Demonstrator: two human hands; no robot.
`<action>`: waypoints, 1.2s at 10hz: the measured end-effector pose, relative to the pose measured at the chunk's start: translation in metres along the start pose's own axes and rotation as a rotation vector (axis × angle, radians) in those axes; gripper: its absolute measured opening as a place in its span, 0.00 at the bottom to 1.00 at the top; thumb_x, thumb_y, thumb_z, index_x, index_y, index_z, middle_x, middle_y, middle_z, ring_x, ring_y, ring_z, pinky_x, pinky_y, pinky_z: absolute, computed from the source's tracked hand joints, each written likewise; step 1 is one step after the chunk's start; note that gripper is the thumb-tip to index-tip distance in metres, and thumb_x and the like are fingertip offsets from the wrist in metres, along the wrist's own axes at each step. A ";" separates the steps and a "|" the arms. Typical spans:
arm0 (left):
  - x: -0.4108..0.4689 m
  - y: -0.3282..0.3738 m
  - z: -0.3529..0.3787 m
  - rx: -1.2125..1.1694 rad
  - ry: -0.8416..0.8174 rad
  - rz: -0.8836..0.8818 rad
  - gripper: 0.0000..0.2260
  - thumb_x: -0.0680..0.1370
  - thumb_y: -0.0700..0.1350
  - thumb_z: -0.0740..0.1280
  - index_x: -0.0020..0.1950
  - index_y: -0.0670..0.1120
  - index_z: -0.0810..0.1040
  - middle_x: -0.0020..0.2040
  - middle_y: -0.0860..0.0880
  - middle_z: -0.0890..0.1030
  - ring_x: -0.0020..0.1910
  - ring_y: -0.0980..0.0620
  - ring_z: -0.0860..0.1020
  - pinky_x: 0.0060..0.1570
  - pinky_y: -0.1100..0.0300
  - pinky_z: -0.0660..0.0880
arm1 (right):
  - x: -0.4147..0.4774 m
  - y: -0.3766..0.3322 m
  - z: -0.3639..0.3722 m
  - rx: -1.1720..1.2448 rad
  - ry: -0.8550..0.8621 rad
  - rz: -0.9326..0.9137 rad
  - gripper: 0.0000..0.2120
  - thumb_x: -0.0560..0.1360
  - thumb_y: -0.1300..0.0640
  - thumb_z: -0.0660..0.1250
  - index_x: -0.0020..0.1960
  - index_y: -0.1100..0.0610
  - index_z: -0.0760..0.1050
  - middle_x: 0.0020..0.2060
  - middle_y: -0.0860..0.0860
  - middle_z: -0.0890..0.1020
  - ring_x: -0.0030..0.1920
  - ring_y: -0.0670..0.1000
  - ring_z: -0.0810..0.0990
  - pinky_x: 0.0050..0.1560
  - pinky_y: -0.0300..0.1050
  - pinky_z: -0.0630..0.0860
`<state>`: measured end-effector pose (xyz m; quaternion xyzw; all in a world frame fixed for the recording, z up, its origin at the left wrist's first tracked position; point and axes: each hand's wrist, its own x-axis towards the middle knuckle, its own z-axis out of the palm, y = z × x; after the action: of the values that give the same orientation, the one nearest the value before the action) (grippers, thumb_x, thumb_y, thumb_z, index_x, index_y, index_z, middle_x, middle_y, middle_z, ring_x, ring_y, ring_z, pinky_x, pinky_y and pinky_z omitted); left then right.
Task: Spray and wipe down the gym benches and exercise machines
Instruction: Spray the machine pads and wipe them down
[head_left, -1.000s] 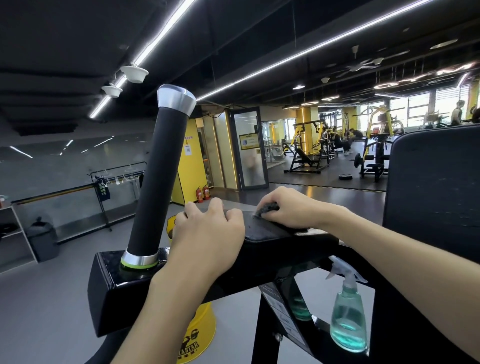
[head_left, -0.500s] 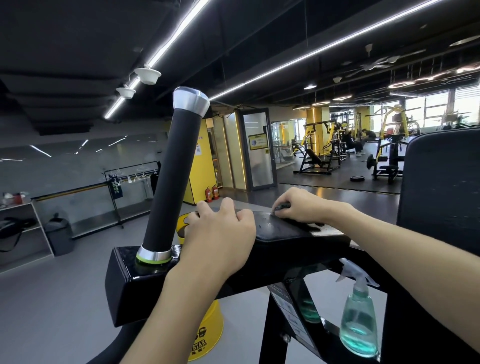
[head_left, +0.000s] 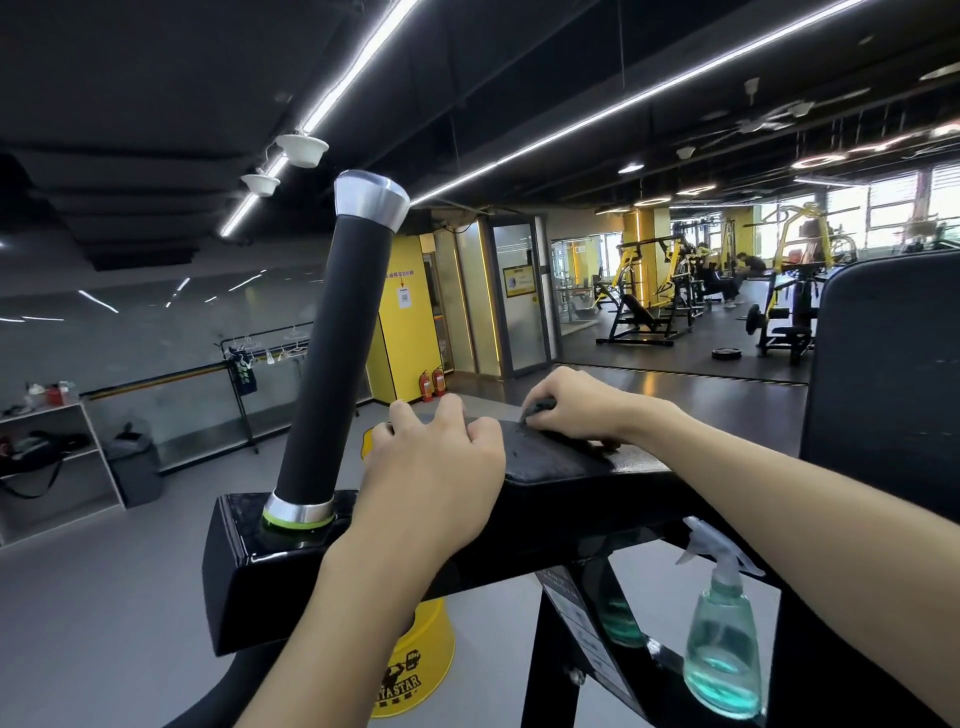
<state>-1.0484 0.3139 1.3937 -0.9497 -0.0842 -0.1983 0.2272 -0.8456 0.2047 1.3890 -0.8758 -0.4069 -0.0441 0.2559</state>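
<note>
Wiping arm pad (head_left: 566, 470): right hand (head_left: 579, 410) fingers pinch dark cloth (head_left: 535, 407), pressed on pad at 1 o'clock. Left hand (head_left: 436, 478) fingers curl over pad edge, likely bracing. Spray bottle (head_left: 722, 649) parked 5 o'clock, handy.

head cam | wide-angle | faces fwd, level-ish | close above machine pad (head_left: 566, 462) | single view

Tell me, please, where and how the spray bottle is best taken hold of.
Probably by the narrow neck just under the white trigger head of the spray bottle, coming from above and the right. It stands upright on the machine frame, nozzle and trigger facing left, and the body widens below.
</note>
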 end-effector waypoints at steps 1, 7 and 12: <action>0.001 0.000 0.000 0.029 -0.009 0.006 0.04 0.81 0.36 0.54 0.54 0.43 0.63 0.62 0.42 0.68 0.56 0.38 0.68 0.57 0.43 0.73 | -0.001 0.006 -0.001 0.052 -0.003 0.012 0.09 0.78 0.57 0.67 0.55 0.55 0.84 0.50 0.49 0.84 0.52 0.49 0.80 0.50 0.37 0.72; 0.001 0.001 0.004 -0.101 -0.007 -0.086 0.04 0.81 0.38 0.54 0.50 0.45 0.58 0.62 0.44 0.67 0.57 0.38 0.67 0.56 0.45 0.73 | 0.002 -0.019 -0.003 0.169 -0.056 -0.149 0.08 0.79 0.56 0.67 0.54 0.55 0.83 0.49 0.46 0.82 0.47 0.42 0.79 0.46 0.33 0.72; -0.002 0.012 -0.007 -0.872 0.104 -0.545 0.14 0.80 0.48 0.48 0.59 0.47 0.69 0.63 0.41 0.69 0.60 0.38 0.68 0.52 0.45 0.68 | -0.018 -0.022 -0.007 -0.030 -0.009 -0.046 0.09 0.79 0.57 0.66 0.55 0.54 0.84 0.51 0.49 0.84 0.53 0.50 0.80 0.51 0.40 0.73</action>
<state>-1.0498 0.3002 1.3938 -0.8886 -0.2269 -0.3139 -0.2458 -0.8725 0.2006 1.3991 -0.8702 -0.4272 -0.0524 0.2398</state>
